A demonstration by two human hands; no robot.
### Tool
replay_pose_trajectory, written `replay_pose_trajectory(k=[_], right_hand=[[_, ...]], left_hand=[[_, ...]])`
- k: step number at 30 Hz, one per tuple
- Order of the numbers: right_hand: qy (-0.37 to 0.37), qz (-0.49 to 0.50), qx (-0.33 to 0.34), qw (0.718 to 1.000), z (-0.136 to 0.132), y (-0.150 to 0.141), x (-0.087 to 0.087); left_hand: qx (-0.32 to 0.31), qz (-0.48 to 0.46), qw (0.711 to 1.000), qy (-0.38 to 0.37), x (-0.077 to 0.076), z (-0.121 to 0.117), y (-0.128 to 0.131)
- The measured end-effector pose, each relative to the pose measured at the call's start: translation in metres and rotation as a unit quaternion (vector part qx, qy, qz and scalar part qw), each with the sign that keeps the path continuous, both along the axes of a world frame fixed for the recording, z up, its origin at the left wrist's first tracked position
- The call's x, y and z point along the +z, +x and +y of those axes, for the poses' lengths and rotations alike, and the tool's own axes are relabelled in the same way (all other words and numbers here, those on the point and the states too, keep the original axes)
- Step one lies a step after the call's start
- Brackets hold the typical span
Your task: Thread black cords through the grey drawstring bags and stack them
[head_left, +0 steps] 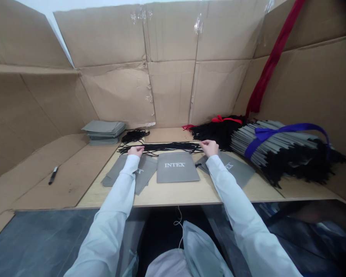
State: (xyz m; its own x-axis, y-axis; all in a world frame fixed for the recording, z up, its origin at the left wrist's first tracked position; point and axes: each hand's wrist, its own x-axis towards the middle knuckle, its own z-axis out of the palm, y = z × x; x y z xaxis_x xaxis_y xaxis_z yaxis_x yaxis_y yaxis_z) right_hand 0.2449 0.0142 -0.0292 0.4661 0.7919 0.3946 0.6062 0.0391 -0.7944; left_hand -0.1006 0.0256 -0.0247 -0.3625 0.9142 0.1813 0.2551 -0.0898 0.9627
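Left grip [136, 151] and right grip [210, 148] clamped on thin black textile cords [170, 147]; advise even tension, clear of flat grey rectangular INTEX-printed pouch [178, 174] between grips, bodyward.

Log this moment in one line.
left hand: at black cords, left part; right hand: at black cords, right part; middle INTEX pouch: lying flat

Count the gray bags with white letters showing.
3: the middle bag, left bag partly behind the left sleeve, right bag partly behind the right sleeve. More may be hidden.
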Motion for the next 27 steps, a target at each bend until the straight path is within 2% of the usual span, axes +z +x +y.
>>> replay_pose_trajectory(k=[2, 3, 5, 7, 9, 12, 14, 17, 19, 21, 23, 27], right_hand=[[-0.035, -0.047, -0.017, 0.998, 0.000, 0.000, -0.001], [-0.048, -0.060, -0.019, 0.997, 0.000, 0.000, -0.001], [-0.061, -0.070, -0.013, 0.996, 0.000, 0.001, -0.002], [-0.060, -0.077, -0.009, 0.995, 0.001, 0.002, -0.003], [-0.046, -0.104, -0.013, 0.993, 0.002, 0.002, -0.004], [-0.015, -0.173, 0.005, 0.985, 0.001, -0.004, -0.003], [-0.002, -0.222, 0.081, 0.972, -0.001, -0.015, -0.004], [0.000, -0.283, 0.239, 0.929, -0.006, -0.035, -0.008], [-0.009, -0.299, 0.294, 0.908, -0.009, -0.047, -0.011], [-0.042, -0.304, 0.324, 0.895, -0.011, -0.054, -0.014], [-0.079, -0.304, 0.340, 0.887, -0.011, -0.056, -0.014], [-0.100, -0.311, 0.340, 0.882, -0.013, -0.056, -0.012]], left_hand=[[-0.007, 0.127, 0.992, -0.024, -0.001, 0.000, -0.005], [-0.032, 0.189, 0.981, -0.033, -0.001, 0.000, -0.007], [-0.104, 0.289, 0.951, -0.028, -0.001, -0.003, -0.010], [-0.168, 0.379, 0.910, -0.018, -0.003, -0.006, -0.012], [-0.205, 0.437, 0.876, -0.014, -0.005, -0.009, -0.012], [-0.236, 0.468, 0.852, -0.016, -0.007, -0.011, -0.011], [-0.244, 0.471, 0.848, -0.012, -0.006, -0.011, -0.010], [-0.234, 0.457, 0.858, 0.013, -0.002, -0.009, -0.011], [-0.233, 0.437, 0.869, 0.022, 0.001, -0.006, -0.013], [-0.221, 0.417, 0.882, 0.010, 0.005, -0.004, -0.016], [-0.174, 0.406, 0.897, 0.000, 0.009, -0.003, -0.019], [-0.054, 0.383, 0.919, 0.074, 0.020, -0.010, -0.020]])
